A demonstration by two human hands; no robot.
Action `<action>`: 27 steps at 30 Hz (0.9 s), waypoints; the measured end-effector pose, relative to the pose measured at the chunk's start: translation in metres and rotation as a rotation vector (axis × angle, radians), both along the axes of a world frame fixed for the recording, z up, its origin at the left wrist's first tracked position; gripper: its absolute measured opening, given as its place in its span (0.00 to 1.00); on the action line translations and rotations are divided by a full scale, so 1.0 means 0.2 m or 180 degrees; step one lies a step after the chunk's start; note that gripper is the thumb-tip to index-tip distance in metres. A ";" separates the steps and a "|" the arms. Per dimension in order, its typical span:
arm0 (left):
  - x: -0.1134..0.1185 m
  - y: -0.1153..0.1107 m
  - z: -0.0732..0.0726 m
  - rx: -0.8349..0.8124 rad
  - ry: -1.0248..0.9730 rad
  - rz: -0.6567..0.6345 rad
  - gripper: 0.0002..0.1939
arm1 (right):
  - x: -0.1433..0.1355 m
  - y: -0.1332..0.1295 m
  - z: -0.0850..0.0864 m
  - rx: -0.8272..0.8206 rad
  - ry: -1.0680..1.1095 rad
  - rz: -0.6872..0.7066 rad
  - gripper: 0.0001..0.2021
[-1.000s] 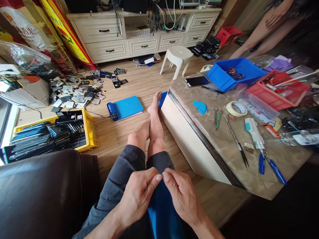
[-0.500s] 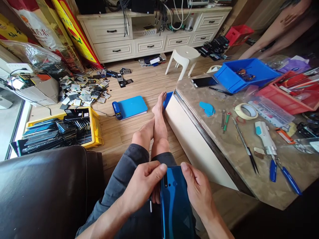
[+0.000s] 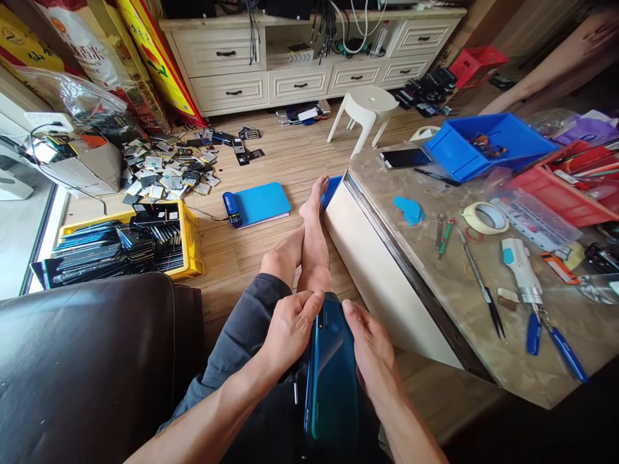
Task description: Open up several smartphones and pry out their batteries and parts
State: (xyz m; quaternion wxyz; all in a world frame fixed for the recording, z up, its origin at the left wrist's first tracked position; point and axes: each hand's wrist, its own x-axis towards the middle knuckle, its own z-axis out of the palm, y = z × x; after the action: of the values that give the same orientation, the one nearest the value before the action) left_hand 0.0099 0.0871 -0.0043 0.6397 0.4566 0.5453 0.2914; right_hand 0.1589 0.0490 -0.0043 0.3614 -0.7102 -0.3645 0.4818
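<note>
A blue-green smartphone [image 3: 333,380] lies back side up above my lap, its camera strip near the far left corner. My left hand [image 3: 293,325] is closed on the far left edge, with the thumb bent over the corner. My right hand [image 3: 370,345] grips the far right edge, its thumb along the side and its fingers hidden underneath. A small metal rod [image 3: 296,392], which I cannot identify, shows just left of the phone against my dark clothing.
To the right, the table [image 3: 435,283] holds tweezers [image 3: 478,277], blue-handled pliers [image 3: 556,341], a tape roll [image 3: 485,218] and a blue bin [image 3: 493,151]. A yellow crate [image 3: 193,248] of phone parts stands left, beside a dark leather seat [image 3: 87,361]. Another person's arm [image 3: 546,71] reaches in at upper right.
The phone's far end has shifted slightly up in view, and its whole back now shows. Both hands moved with it, still gripping. The view turned slightly left.
</note>
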 end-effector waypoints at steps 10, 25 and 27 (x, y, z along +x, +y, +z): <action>0.11 -0.01 -0.04 -0.0196 -0.0317 0.0452 0.30 | -0.02 0.00 -0.07 -0.0563 0.1143 -0.0857 0.33; 0.03 -0.15 0.04 -0.1130 -0.0396 -0.0953 0.32 | 0.15 0.14 -0.15 -0.0455 0.0766 -0.1504 0.30; 0.01 -0.17 0.03 -0.1048 -0.0261 -0.0886 0.31 | 0.14 0.16 -0.13 -0.0534 0.0474 -0.1526 0.30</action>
State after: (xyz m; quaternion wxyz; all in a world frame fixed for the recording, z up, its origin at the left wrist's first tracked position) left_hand 0.0128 0.0540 0.0015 0.7613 0.4047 0.4908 0.1257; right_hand 0.1867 0.0800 -0.0302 0.4310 -0.7663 -0.1170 0.4618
